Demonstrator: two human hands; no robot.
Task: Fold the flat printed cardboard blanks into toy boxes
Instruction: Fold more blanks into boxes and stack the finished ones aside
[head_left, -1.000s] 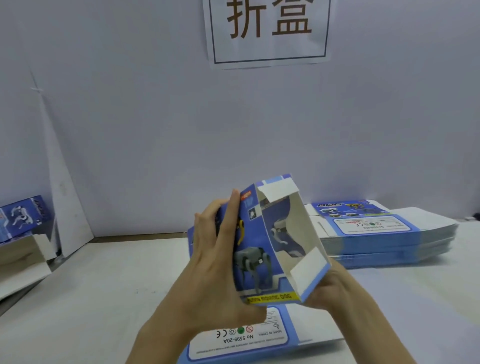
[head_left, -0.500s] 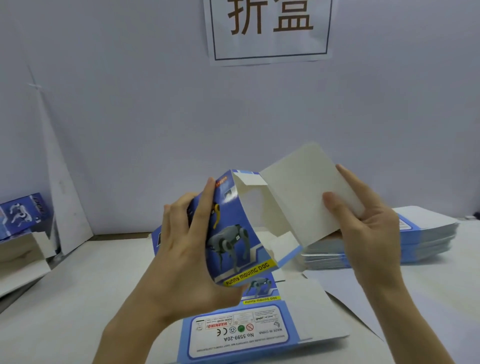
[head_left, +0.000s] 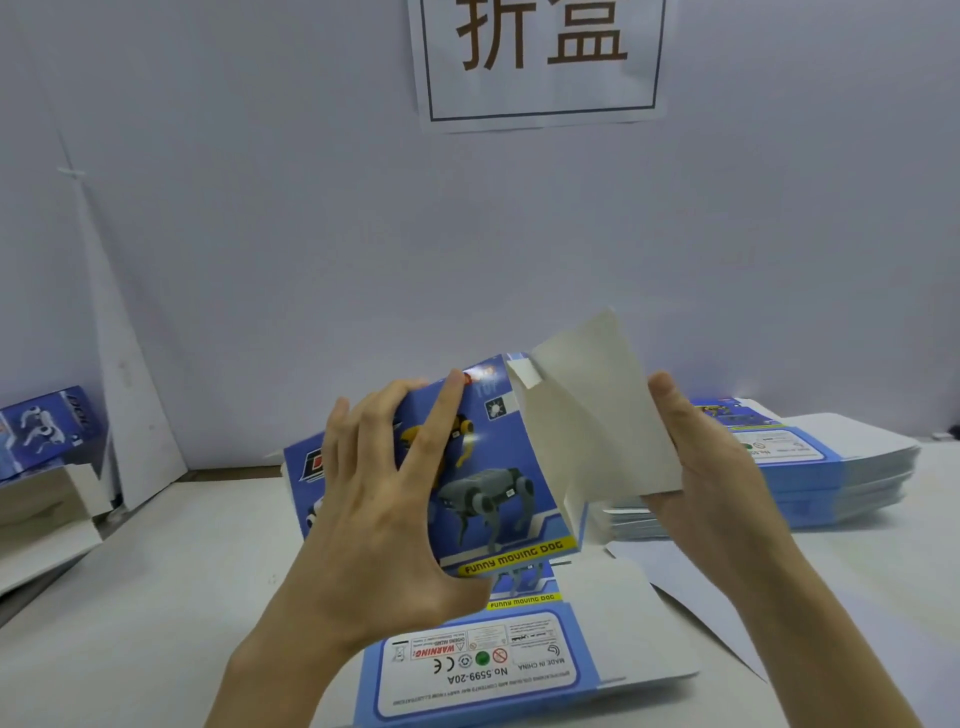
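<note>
A pale wall (head_left: 260, 260) fills the background. High on it at the centre hangs a white paper sign (head_left: 540, 98) with a thin dark border and two large brown Chinese characters, its top cut off by the frame. Below lies a white table (head_left: 156, 597), and a brown strip (head_left: 228, 470) runs where the two meet. At the left a tall, tapering white board (head_left: 130, 415) leans against the wall. A small dark object (head_left: 953, 431) at the far right edge is too small to identify.

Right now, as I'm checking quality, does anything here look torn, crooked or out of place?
Nothing stands out. The left hand grips the box, the right hand holds its white flap open, the stack of blanks lies flat.
</note>
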